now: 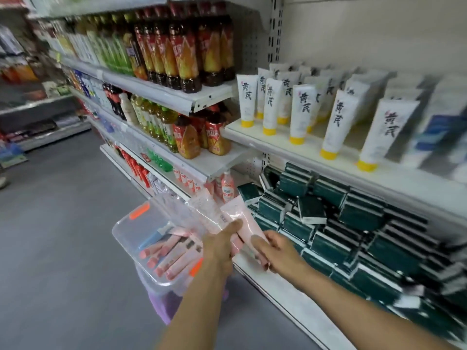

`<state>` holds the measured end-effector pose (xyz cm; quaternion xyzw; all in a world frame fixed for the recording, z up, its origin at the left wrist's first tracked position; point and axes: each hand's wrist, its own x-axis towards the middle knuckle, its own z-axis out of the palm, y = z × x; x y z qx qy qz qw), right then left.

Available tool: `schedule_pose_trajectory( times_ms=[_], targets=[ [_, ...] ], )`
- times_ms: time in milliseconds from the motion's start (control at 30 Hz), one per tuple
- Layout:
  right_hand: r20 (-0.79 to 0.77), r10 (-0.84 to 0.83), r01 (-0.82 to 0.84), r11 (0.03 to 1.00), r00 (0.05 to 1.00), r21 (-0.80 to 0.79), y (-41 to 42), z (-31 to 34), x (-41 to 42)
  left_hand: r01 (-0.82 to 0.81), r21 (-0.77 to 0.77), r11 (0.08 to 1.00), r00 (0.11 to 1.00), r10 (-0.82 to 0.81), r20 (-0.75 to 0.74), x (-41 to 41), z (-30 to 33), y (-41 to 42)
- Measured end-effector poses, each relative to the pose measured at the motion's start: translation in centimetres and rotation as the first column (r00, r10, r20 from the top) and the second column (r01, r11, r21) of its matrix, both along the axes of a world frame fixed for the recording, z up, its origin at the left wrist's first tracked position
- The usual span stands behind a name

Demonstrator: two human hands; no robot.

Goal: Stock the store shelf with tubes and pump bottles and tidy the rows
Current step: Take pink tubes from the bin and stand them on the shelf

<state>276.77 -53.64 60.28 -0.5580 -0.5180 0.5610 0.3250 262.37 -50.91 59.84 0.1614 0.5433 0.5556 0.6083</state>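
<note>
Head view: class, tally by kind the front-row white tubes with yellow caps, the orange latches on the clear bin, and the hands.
Front-row white tubes: 5
Orange latches on the clear bin: 2
Hands, both gripping pink tubes: 2
Total: 9

left hand [220, 245] gripping, right hand [274, 251] pinching, forearms extended

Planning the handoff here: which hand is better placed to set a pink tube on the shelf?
Probably the right hand: it grips a pink tube nearest the shelf. The left hand holds the other tubes by the bin.
</note>
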Motion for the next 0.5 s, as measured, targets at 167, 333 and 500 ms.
schedule_pose_trajectory(
  times_ms=[167, 333, 500],
  targets=[
    [0.066, 0.019, -0.019, 1.000, 0.998, -0.004, -4.8, 2.7, 7.8, 0.107, 0.049, 0.993, 0.994, -0.106, -0.032, 7.4, 1.9, -3.6],
    [0.090, 0.032, -0.033, 0.999, 0.995, 0.013, -12.0, 5.6, 17.8, 0.257, 0.111, 0.960, 0.966, -0.253, -0.054, 16.8, 3.7, -9.6],
    [0.129, -0.050, 0.037, 0.995, 0.990, 0.097, -18.6, 7.2, 26.4, 0.422, 0.218, 0.880, 0.907, -0.405, -0.118, 25.6, 6.4, -15.3]
  ],
)
